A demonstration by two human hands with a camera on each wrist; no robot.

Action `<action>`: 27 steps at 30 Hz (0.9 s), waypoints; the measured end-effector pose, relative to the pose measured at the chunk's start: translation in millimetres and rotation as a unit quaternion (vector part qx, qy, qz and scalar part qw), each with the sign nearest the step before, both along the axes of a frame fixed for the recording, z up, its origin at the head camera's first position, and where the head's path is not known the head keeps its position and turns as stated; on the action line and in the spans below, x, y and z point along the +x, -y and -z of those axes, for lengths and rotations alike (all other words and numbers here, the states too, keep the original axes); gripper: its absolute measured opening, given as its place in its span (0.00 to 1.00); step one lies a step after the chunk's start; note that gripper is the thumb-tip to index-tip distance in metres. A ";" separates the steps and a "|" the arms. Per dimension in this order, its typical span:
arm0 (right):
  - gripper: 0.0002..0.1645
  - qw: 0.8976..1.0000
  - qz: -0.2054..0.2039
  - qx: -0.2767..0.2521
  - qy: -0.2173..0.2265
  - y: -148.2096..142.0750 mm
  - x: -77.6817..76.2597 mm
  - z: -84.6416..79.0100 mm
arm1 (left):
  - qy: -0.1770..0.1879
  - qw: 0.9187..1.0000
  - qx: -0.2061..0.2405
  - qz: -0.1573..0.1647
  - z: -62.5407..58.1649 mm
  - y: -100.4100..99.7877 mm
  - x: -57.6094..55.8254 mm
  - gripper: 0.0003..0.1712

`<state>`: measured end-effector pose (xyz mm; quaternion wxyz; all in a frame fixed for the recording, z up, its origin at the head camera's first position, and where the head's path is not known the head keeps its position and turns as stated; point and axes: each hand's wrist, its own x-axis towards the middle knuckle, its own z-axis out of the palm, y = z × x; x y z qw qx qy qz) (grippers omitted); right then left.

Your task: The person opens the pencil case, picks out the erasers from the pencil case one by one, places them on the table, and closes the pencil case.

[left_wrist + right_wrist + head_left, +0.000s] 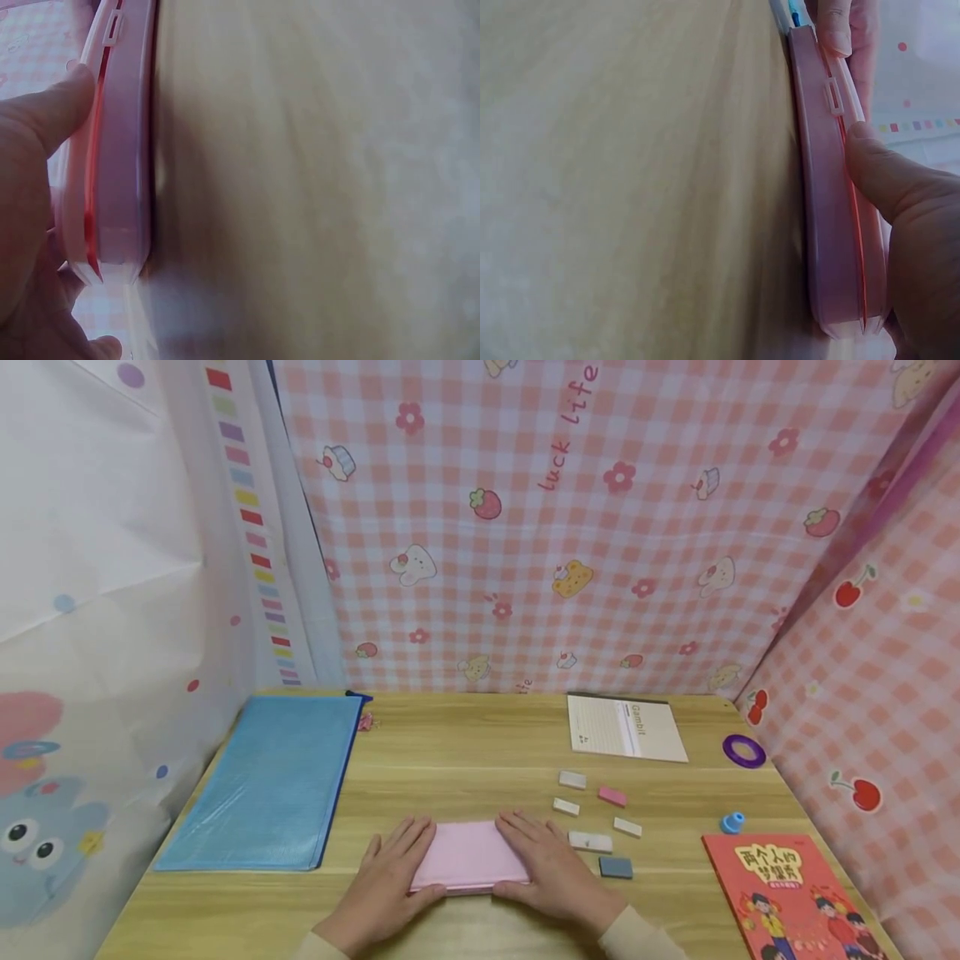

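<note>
A pink plastic pencil case [468, 857] lies flat on the table at the front middle, its lid down. My left hand [392, 883] holds its left end, the thumb at the front edge and the fingers along the side. At the opposite end my right hand [557, 878] grips it the same way. In the left wrist view, the left thumb touches the lid rim of the pencil case [124, 165], above a thin red seam. The right wrist view shows the right thumb on the rim, near a small front latch [834, 96]. The case's inside is hidden.
Several small blocks, apparently erasers, lie right of the case, among them a pink one [612, 796] and a blue-grey one [615, 867]. A blue folder [262, 785] lies left, a notebook [628, 727] behind, a red book [795, 893], blue piece [732, 822] and purple ring [744, 751] right.
</note>
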<state>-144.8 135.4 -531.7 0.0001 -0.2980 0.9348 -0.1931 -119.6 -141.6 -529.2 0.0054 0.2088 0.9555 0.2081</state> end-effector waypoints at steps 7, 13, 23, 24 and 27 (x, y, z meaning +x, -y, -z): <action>0.52 1.000 0.008 -0.003 0.007 -0.1 4.9 -0.1 | -0.003 1.000 -0.009 0.005 -1.4 -1.4 2.5 0.48; 0.52 1.000 0.009 0.003 0.005 -0.4 8.5 -2.3 | -0.012 1.000 -0.017 0.008 -2.3 -3.0 5.0 0.48; 0.54 1.000 0.007 -0.003 0.018 0.8 8.9 -5.1 | -0.003 1.000 -0.008 0.004 -3.2 -0.3 5.1 0.50; 0.54 1.000 0.005 -0.007 0.021 -0.4 9.0 -5.2 | -0.003 1.000 -0.010 0.002 -3.3 0.8 5.3 0.50; 0.54 0.999 0.004 -0.030 0.025 -9.8 10.9 -7.6 | 0.000 1.000 -0.017 -0.015 -4.7 7.1 7.7 0.51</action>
